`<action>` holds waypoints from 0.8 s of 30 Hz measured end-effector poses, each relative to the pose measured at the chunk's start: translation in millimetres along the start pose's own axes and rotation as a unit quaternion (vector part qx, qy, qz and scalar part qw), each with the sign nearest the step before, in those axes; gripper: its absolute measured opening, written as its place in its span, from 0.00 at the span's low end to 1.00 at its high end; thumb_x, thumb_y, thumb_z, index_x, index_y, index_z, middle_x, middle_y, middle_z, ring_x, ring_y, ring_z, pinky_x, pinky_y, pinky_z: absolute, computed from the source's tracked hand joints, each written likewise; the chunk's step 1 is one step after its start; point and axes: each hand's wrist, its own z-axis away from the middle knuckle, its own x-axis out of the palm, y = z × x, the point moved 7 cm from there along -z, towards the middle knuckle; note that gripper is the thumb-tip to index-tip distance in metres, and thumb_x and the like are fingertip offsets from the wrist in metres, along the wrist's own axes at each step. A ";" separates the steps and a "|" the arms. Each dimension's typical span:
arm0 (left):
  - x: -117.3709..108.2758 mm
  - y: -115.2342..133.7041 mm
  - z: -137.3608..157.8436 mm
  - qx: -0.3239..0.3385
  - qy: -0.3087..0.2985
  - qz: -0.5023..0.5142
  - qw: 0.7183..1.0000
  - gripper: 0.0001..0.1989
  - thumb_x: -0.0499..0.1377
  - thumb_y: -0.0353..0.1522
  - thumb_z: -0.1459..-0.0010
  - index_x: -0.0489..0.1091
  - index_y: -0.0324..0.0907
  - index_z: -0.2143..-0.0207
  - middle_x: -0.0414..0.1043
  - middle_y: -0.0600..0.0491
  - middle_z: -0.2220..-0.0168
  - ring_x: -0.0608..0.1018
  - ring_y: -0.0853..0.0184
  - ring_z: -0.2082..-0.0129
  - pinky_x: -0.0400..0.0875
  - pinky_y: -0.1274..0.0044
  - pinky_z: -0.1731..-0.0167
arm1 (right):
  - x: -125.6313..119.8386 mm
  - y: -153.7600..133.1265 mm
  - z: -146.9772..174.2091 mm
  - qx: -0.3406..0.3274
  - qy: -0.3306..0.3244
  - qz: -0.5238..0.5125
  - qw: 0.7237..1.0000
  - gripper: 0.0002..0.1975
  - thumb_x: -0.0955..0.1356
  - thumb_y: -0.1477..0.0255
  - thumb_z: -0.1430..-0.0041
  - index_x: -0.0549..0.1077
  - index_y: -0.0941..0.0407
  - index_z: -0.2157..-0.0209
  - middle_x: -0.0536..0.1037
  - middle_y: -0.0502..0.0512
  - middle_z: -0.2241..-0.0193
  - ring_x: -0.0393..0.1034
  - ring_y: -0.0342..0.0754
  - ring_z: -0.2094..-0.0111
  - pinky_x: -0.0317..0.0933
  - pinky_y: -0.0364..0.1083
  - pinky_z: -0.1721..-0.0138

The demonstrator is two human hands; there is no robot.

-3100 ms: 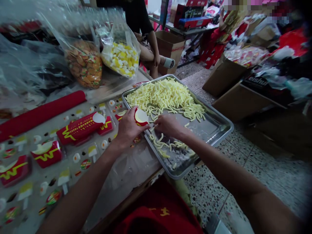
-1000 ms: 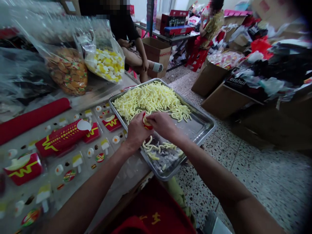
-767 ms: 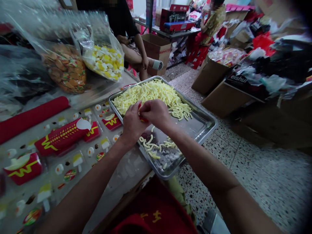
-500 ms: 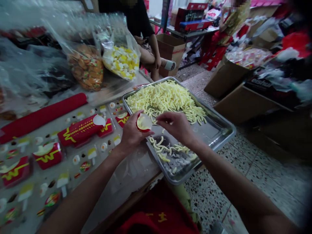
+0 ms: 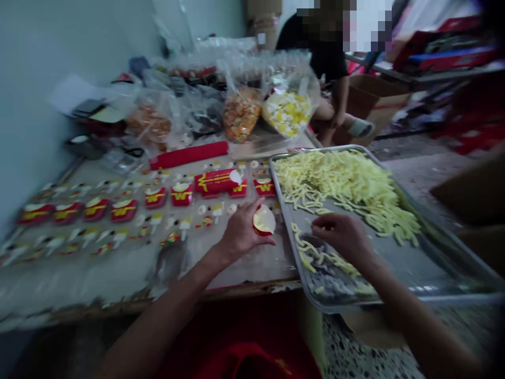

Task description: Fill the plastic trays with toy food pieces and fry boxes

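My left hand (image 5: 241,231) is wrapped round a small red fry carton (image 5: 263,220), whose open mouth with pale yellow inside faces up toward me. My right hand (image 5: 342,234) hovers over the metal tray (image 5: 311,297) with its fingers pinched together; whatever they hold, if anything, is too small to make out. Heaped at the tray's far side are pale yellow toy-like fry sticks (image 5: 339,179). A few loose fry sticks (image 5: 315,255) lie close below my right hand. On the table, a stack of nested red cartons (image 5: 215,181) lies on its side.
Filled red cartons (image 5: 124,209) stand in a row among small food-shaped pieces (image 5: 183,226) on the table. Behind them lie a red roll (image 5: 189,155) and clear bags of orange-brown pieces (image 5: 241,116) and yellow-white pieces (image 5: 288,113). Another person (image 5: 335,79) sits beyond, near a cardboard box (image 5: 371,100).
My view has swung left, showing more of the table. My right hand has moved from beside the carton's mouth to farther right over the tray. My left hand still holds the carton.
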 end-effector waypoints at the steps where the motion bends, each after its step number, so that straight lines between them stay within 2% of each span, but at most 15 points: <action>1: 0.1 1.9 8.5 -0.019 0.002 -0.024 1.000 0.57 0.79 0.46 0.71 0.63 0.44 0.38 0.73 0.43 0.44 0.75 0.49 0.46 0.70 0.59 0.43 | 1.0 -11.2 -0.4 0.017 0.010 -0.057 0.998 0.09 0.71 0.66 0.45 0.83 0.56 0.69 0.80 0.53 0.75 0.72 0.49 0.74 0.59 0.45 0.73; 3: 0.0 7.5 23.7 -0.041 0.009 -0.060 0.997 0.57 0.79 0.46 0.69 0.62 0.43 0.36 0.72 0.42 0.45 0.75 0.48 0.46 0.70 0.58 0.44 | 11.3 -48.0 0.1 0.002 0.013 -0.134 0.991 0.11 0.71 0.62 0.46 0.83 0.55 0.69 0.80 0.53 0.77 0.72 0.49 0.76 0.59 0.45 0.74; 5: -6.0 11.4 37.2 -0.044 0.035 -0.070 0.996 0.55 0.77 0.45 0.63 0.59 0.41 0.35 0.72 0.40 0.45 0.74 0.48 0.46 0.71 0.58 0.45 | 27.6 -94.2 3.8 -0.054 0.008 -0.149 0.987 0.10 0.70 0.63 0.45 0.82 0.54 0.70 0.80 0.54 0.75 0.73 0.50 0.75 0.61 0.46 0.72; 8: -34.7 2.6 61.2 -0.075 0.119 -0.058 0.988 0.48 0.74 0.40 0.56 0.59 0.43 0.34 0.72 0.40 0.46 0.75 0.49 0.47 0.71 0.58 0.45 | 54.0 -157.9 15.8 -0.178 -0.009 -0.126 0.976 0.13 0.66 0.65 0.38 0.82 0.52 0.68 0.80 0.58 0.69 0.75 0.53 0.67 0.65 0.50 0.64; 10: -62.0 -12.0 81.9 -0.118 0.182 -0.038 0.975 0.47 0.74 0.38 0.56 0.60 0.45 0.35 0.72 0.40 0.45 0.75 0.49 0.46 0.71 0.58 0.45 | 67.4 -184.3 24.3 -0.234 -0.006 -0.119 0.965 0.15 0.65 0.64 0.35 0.83 0.51 0.63 0.77 0.62 0.62 0.74 0.57 0.60 0.67 0.54 0.57; 13: -95.8 -32.2 113.7 -0.155 0.225 -0.010 0.962 0.47 0.74 0.36 0.58 0.61 0.46 0.36 0.71 0.41 0.43 0.74 0.50 0.44 0.70 0.58 0.42 | 91.0 -204.4 34.4 -0.236 -0.041 -0.187 0.953 0.13 0.67 0.62 0.37 0.82 0.49 0.58 0.76 0.63 0.56 0.74 0.57 0.55 0.70 0.54 0.56; 16: -109.1 -45.0 142.1 -0.157 0.187 0.032 0.969 0.46 0.72 0.33 0.57 0.60 0.47 0.35 0.70 0.42 0.41 0.74 0.50 0.42 0.70 0.59 0.41 | 124.0 -220.9 49.0 -0.184 -0.126 -0.288 0.931 0.11 0.65 0.65 0.36 0.80 0.48 0.60 0.80 0.58 0.62 0.76 0.55 0.61 0.72 0.51 0.59; 19: -113.4 -57.5 169.8 -0.186 0.138 0.074 0.970 0.45 0.71 0.37 0.54 0.60 0.47 0.34 0.69 0.42 0.38 0.74 0.50 0.41 0.71 0.59 0.42 | 148.2 -236.4 63.1 -0.151 -0.174 -0.306 0.924 0.07 0.67 0.69 0.39 0.78 0.47 0.64 0.82 0.53 0.65 0.77 0.56 0.63 0.72 0.51 0.58; 22: -117.7 -68.5 182.9 -0.203 0.078 0.060 0.974 0.46 0.73 0.40 0.53 0.59 0.48 0.33 0.70 0.42 0.39 0.75 0.51 0.42 0.73 0.59 0.44 | 150.2 -229.5 60.9 -0.105 -0.222 -0.318 0.916 0.07 0.67 0.72 0.41 0.78 0.50 0.65 0.83 0.52 0.67 0.77 0.53 0.64 0.71 0.49 0.61; 24: -120.6 -70.7 177.9 -0.177 0.053 0.041 0.982 0.44 0.72 0.43 0.52 0.61 0.49 0.34 0.74 0.45 0.45 0.78 0.53 0.47 0.76 0.61 0.49 | 129.8 -203.7 49.0 -0.070 -0.231 -0.313 0.918 0.07 0.67 0.71 0.40 0.79 0.54 0.64 0.82 0.53 0.69 0.76 0.51 0.67 0.69 0.47 0.64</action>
